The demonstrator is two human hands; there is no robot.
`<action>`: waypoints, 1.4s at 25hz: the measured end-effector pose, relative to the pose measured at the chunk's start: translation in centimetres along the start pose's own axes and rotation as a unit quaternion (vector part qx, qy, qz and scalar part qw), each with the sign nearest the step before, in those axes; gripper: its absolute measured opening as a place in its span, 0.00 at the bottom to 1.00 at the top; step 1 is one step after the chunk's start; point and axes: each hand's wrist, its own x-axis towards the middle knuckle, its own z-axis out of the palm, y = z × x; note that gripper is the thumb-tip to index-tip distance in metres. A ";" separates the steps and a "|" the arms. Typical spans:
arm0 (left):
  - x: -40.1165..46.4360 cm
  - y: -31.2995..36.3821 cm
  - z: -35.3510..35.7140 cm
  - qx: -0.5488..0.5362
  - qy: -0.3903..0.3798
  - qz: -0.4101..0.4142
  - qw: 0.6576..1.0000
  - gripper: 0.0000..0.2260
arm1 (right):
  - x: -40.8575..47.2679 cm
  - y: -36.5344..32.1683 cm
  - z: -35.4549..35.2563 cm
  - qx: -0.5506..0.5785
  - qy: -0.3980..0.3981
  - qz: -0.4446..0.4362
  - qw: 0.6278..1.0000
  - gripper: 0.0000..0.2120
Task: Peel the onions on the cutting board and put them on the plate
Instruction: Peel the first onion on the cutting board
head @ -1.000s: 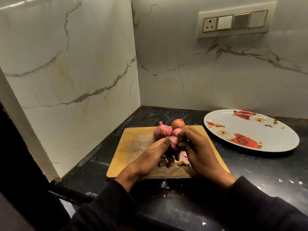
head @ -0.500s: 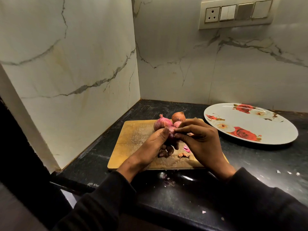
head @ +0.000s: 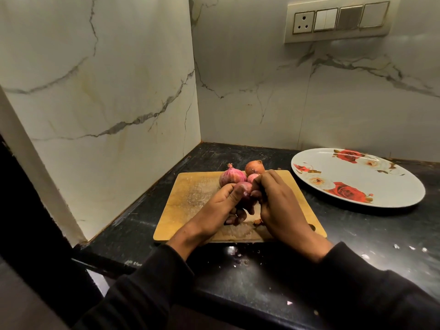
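Observation:
Over the wooden cutting board (head: 190,194), my left hand (head: 222,206) grips a small reddish onion (head: 244,188), thumb on top and fingers curled under it. My right hand (head: 277,201) pinches at that onion's right side with curled fingertips. Behind the hands, three more onions sit at the board's far edge: a pink striped one (head: 231,177), a brown one (head: 254,167) and a small pink one (head: 252,178), partly hidden by my right hand. The white plate with red roses (head: 357,178) lies to the right with nothing on it.
Bits of onion skin (head: 258,221) lie on the board near my right hand, and small scraps dot the black counter (head: 238,254) by its front edge. Marble walls close the corner at left and back. A switch panel (head: 338,20) hangs on the back wall.
My right hand's fingertips have shifted round the held onion, from its near side to its right side. The loose skin on the board is now mostly hidden by my right hand.

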 end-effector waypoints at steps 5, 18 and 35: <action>-0.3 0.5 0.1 -0.023 -0.022 -0.020 0.999 0.26 | -0.2 0.2 0.1 0.013 0.020 -0.033 0.999 0.12; -0.1 0.4 -0.1 -0.035 -0.006 -0.024 0.999 0.28 | -0.1 -0.3 -1.1 0.180 0.033 0.019 0.983 0.11; 0.2 -0.4 -0.4 -0.026 0.017 0.043 0.999 0.18 | 0.1 -0.1 -0.6 0.053 0.009 0.011 0.998 0.20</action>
